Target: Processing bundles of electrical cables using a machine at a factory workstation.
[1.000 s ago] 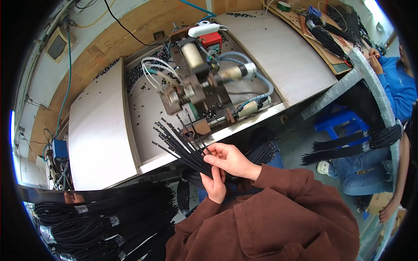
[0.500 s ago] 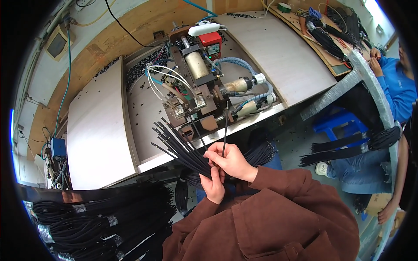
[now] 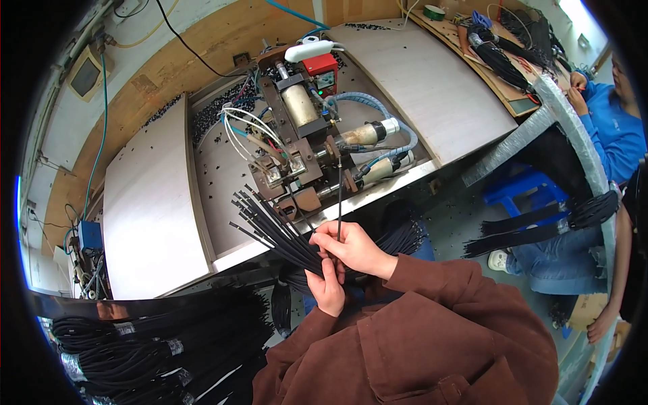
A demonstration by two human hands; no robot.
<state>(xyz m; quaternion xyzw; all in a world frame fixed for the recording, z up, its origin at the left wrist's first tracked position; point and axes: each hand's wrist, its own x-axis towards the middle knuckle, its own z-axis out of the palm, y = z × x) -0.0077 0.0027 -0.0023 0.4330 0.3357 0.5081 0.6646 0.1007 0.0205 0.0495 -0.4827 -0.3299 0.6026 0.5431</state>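
My left hand (image 3: 327,289) is closed around a fanned bundle of thin black cords (image 3: 273,233), whose cut ends point up and to the left. Just above it, my right hand (image 3: 356,251) pinches a single black cord (image 3: 339,202) between thumb and fingers. That cord stands nearly upright, its tip against the front of a metal bench machine (image 3: 297,199) with air cylinders. A second cord (image 3: 297,204) runs from the pinching fingers to the machine's front, left of the first. Whether either tip sits inside the machine, I cannot tell. Fingers partly hide the middle of the bundle.
Small black bits (image 3: 209,118) litter the bench behind the machine. Pale boards (image 3: 152,202) flank it. More black cord bundles (image 3: 128,351) lie at the lower left. At right are a wrapped rail (image 3: 574,121), a blue stool (image 3: 516,192) and a co-worker's blue sleeve (image 3: 607,148).
The whole view has shifted slightly, with the machine now a little further left. Both hands keep their grip on the cords, and the upright cord's tip has moved slightly left.
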